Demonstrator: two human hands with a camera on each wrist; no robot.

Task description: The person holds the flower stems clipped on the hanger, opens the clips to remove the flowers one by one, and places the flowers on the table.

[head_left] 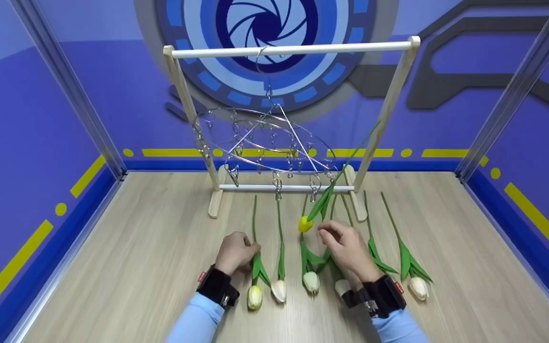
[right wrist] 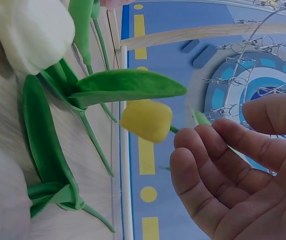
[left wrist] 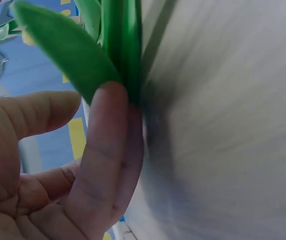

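My left hand [head_left: 235, 251] is low over the table at the leftmost tulip [head_left: 254, 297], which has a pale yellow bloom. In the left wrist view its fingertips touch a green leaf [left wrist: 67, 47] from below, and the thumb stands apart from them. A yellow tulip [head_left: 305, 224] hangs bloom-down at the right front of a round metal clip hanger [head_left: 274, 169]. Just right of that bloom is my right hand [head_left: 349, 247], with fingers loosely bent. The right wrist view shows nothing in its palm, the yellow bloom [right wrist: 147, 121] lying beyond the fingertips.
Several white tulips lie in a row, among them one [head_left: 279, 290] beside the left one, one in the middle [head_left: 311, 282] and one at far right [head_left: 418, 288]. Partly hidden under my right wrist is another bloom [head_left: 342, 286]. A wooden stand [head_left: 389, 105] carries the hanger on its white bar [head_left: 331, 48].
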